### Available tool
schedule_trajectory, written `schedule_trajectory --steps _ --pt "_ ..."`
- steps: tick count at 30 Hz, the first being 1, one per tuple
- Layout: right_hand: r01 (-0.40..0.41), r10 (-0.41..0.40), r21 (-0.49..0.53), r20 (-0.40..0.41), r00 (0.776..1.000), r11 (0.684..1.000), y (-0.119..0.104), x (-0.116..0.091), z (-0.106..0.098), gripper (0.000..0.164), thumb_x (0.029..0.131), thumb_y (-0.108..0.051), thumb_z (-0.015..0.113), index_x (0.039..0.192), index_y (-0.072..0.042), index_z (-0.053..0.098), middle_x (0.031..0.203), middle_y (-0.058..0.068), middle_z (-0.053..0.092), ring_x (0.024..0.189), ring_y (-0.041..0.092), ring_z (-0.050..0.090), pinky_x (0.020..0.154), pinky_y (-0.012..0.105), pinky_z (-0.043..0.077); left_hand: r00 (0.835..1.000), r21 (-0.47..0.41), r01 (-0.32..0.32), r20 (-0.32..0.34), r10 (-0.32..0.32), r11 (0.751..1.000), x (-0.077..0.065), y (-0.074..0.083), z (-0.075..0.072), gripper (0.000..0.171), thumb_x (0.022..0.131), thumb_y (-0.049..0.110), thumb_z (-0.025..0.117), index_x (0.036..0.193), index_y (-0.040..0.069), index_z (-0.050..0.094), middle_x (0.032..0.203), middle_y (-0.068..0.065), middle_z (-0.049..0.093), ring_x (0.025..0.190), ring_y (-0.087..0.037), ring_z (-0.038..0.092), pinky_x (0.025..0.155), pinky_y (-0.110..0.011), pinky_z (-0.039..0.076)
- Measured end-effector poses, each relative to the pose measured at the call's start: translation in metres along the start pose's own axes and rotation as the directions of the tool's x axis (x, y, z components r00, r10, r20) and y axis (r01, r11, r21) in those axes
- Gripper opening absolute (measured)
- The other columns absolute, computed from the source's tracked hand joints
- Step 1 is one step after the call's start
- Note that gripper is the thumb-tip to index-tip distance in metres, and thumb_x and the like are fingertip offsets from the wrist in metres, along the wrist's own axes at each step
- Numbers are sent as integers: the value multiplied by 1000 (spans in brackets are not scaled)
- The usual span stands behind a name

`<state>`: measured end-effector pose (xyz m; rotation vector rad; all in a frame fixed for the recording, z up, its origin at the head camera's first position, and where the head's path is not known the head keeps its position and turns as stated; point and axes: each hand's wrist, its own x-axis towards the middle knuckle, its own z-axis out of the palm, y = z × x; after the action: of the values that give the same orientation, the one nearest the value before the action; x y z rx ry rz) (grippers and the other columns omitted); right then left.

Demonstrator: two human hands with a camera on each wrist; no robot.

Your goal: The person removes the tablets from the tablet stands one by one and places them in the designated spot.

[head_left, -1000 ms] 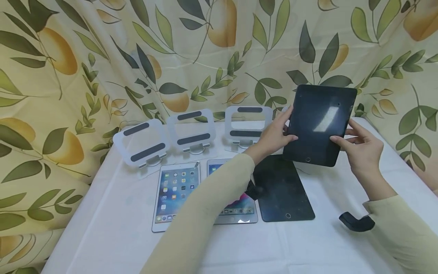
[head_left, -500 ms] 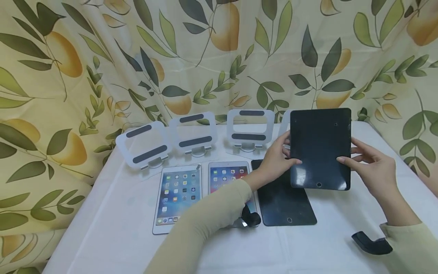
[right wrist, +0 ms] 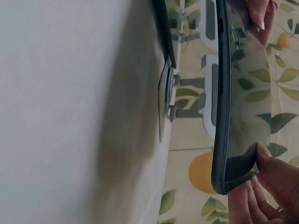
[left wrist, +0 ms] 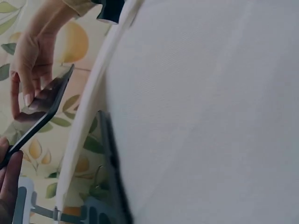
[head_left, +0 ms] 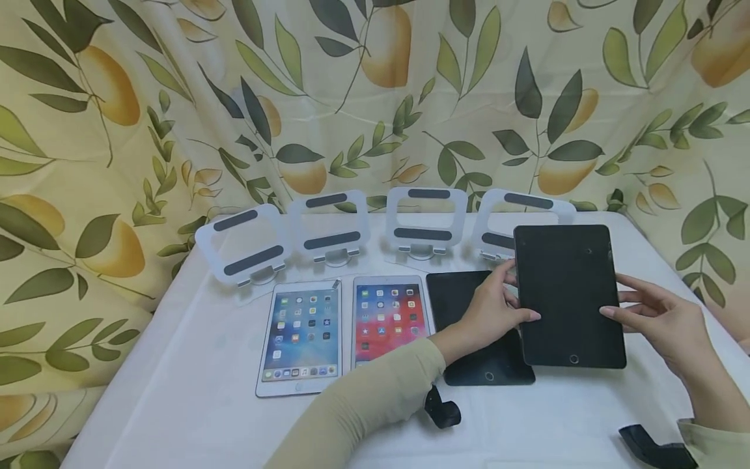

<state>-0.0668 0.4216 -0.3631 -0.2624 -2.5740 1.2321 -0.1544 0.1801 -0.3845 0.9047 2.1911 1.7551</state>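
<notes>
A black tablet (head_left: 571,293) with a dark screen and a round home button is held above the table by both hands. My left hand (head_left: 492,316) pinches its left edge, thumb on the screen side and fingers behind. At the right edge my right hand (head_left: 665,319) grips it the same way. In the right wrist view the tablet (right wrist: 247,107) stands off the cloth, and its shadow falls below. Under and left of it, a second black tablet (head_left: 454,293) lies flat, partly covered by my left hand and the held tablet.
Two white tablets with lit home screens, one at left (head_left: 301,339) and one beside it (head_left: 389,312), lie on the white cloth (head_left: 176,365). Several white tablet stands, such as the leftmost stand (head_left: 243,244), line the back. The rightmost stand (head_left: 527,198) is partly behind the held tablet.
Both hands have lowered the black tablet toward the table and moved it slightly right. The rightmost stand, mostly hidden before, now shows above it.
</notes>
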Motion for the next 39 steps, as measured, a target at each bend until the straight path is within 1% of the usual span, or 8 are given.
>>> schedule_trajectory --steps 6,9,16,23,29,32,35,39 --pt "-86 99 -126 101 990 988 14 -6 -11 73 83 -14 73 145 -5 36 82 -37 46 67 -12 56 55 17 51 996 -63 76 61 -72 995 -10 -2 16 87 75 1 77 146 7 26 113 -1 55 54 1 57 59 -11 49" --pt "-114 135 -147 137 981 983 19 -9 -16 74 83 -17 74 145 -3 35 83 -30 49 67 -11 57 56 20 52 993 -51 102 70 -98 994 -15 -2 23 87 76 2 77 146 7 25 112 2 55 53 2 58 62 -9 48" --pt "-130 169 -203 186 968 971 37 -12 -22 76 82 -20 75 147 -17 35 81 -26 52 67 -4 60 58 25 54 987 -23 133 90 -130 991 -24 -6 35 84 76 1 77 144 3 27 105 5 52 56 3 59 63 -8 47" --pt "-151 224 -250 294 929 956 44 -7 -21 82 79 -18 75 140 12 29 93 13 65 67 7 65 61 33 56 966 109 236 77 -245 966 -23 -9 38 82 72 7 82 139 2 35 97 9 57 62 5 61 70 -7 44" --pt "-153 237 -245 365 900 957 42 3 -20 80 78 -19 76 136 15 31 91 10 67 68 10 66 63 34 57 945 190 305 62 -321 933 -8 -11 39 79 69 11 85 135 3 41 90 6 61 61 2 59 70 -9 43" --pt "-166 239 -213 381 893 963 42 11 -22 72 79 -17 76 134 10 39 88 4 67 69 10 66 63 32 56 939 180 324 58 -339 929 2 -12 39 78 69 10 84 134 2 41 89 5 60 64 2 60 68 -9 45" --pt "-189 241 -167 393 887 968 44 18 -23 50 79 -16 75 124 -19 54 86 -3 66 69 9 66 63 31 56 939 153 331 43 -341 931 8 -14 40 78 69 8 84 134 2 42 88 5 59 64 1 61 63 -10 47" --pt "-213 249 -132 404 880 968 48 24 -24 46 80 -17 75 108 -44 50 87 -7 65 71 5 64 64 30 56 945 150 320 17 -326 935 14 -17 37 75 69 7 84 134 2 46 84 5 64 61 2 60 62 -10 45"
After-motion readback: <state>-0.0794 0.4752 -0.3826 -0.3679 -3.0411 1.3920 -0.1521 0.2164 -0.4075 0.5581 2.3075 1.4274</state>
